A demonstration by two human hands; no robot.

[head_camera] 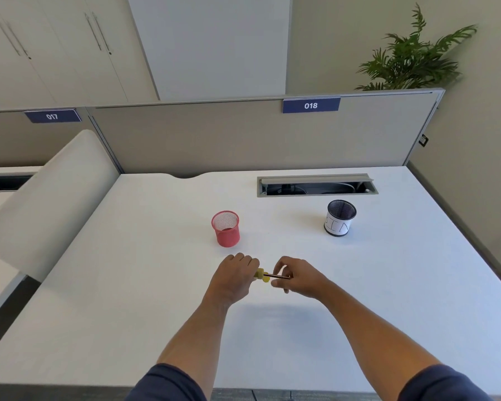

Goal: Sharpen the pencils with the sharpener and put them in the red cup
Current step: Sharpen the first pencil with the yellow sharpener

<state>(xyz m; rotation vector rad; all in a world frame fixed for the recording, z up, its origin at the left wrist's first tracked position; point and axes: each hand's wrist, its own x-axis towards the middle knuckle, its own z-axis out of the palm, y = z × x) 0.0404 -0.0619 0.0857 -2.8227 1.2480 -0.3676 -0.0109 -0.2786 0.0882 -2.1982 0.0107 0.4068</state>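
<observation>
Head view shows the left hand (235,275) gripping the yellow sharpener (261,275) above the desk (145,285), the right hand (297,277) pinching the pencil (278,276) seated in it; steady, straight twisting should suit, with the red cup (226,228) waiting just beyond

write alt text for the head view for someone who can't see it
Over a white desk, a person's left hand grips a yellow sharpener while the right hand pinches a pencil pushed into it. Farther back stand a red mesh cup, with no pencils visible, and to its right a black mesh cup wrapped in a handwritten paper label.
</observation>
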